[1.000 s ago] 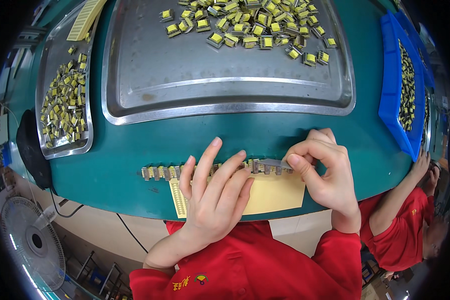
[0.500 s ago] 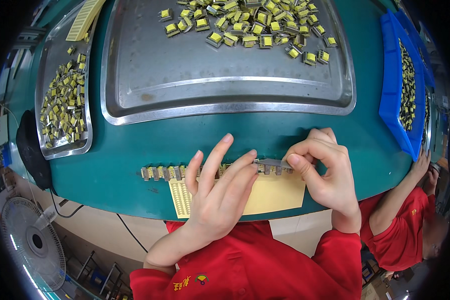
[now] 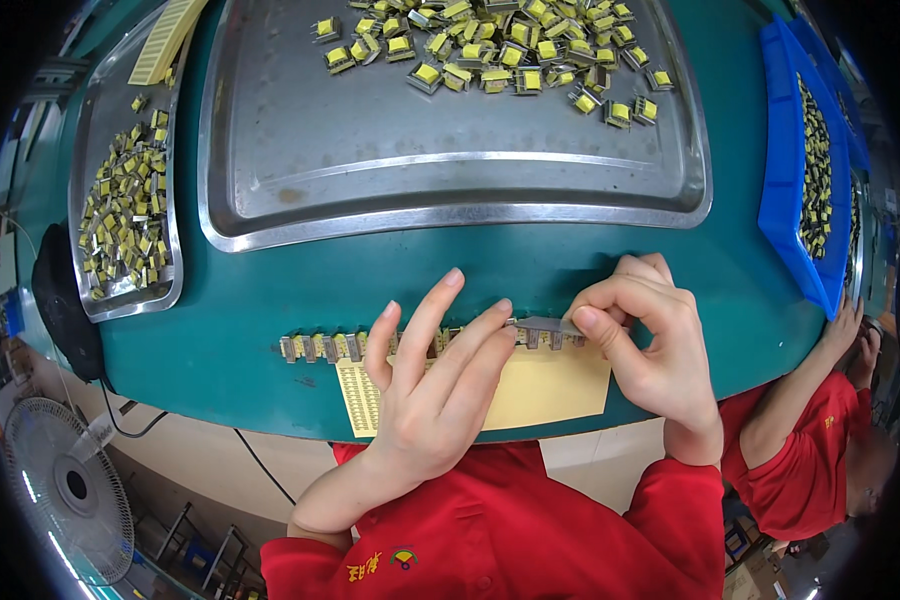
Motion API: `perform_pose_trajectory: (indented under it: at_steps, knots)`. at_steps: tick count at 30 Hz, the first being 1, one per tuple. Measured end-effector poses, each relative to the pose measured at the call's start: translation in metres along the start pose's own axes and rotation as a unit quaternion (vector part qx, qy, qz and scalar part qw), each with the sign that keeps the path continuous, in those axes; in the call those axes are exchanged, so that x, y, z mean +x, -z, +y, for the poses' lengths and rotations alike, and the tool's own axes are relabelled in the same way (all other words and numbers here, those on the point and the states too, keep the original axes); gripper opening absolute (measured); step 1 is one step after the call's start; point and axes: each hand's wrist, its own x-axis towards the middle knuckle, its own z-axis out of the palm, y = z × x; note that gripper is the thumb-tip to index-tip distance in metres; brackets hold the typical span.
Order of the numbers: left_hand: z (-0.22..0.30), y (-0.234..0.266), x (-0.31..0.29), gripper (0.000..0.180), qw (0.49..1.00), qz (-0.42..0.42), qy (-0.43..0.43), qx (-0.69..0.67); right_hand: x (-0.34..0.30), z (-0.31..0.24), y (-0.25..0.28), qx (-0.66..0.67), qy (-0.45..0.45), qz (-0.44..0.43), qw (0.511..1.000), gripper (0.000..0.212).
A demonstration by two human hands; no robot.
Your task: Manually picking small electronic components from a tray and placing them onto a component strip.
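Observation:
A row of small transformers (image 3: 330,347) with yellow windings and grey cores runs left to right near the table's front edge. My left hand (image 3: 425,400) lies across the middle of this row, fingers spread, its rightmost fingertips by the tip of a thin, flat grey blade-like strip (image 3: 547,325). That strip is pinched between the thumb and fingers of my right hand (image 3: 660,345), over the row's right part. Below the row lies a yellow sheet of small printed labels (image 3: 550,392), partly covered by my left hand. Whether the strip touches a transformer I cannot tell.
A large metal tray (image 3: 450,215) with many loose transformers stands ahead. To the left is a narrower tray (image 3: 177,260) of them, beside a black object (image 3: 65,300). A blue bin (image 3: 785,190) holds more at right. Another person's red sleeve (image 3: 800,470) shows at right.

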Motion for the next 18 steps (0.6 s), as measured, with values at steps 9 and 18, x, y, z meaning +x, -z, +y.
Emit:
perform_pose_trajectory:
  at_steps: [9, 18]
  knots:
    - [-0.005, -0.007, -0.006, 0.022, 0.994, 0.034, -0.061, 0.085, 0.001, 0.004, -0.005, 0.0, 0.005, 0.008, 1.0, 0.007]
    - [0.001, -0.003, 0.0, 0.019, 0.989, 0.043, -0.084, 0.113, 0.01, 0.01, 0.004, -0.118, 0.064, 0.151, 0.979, 0.004]
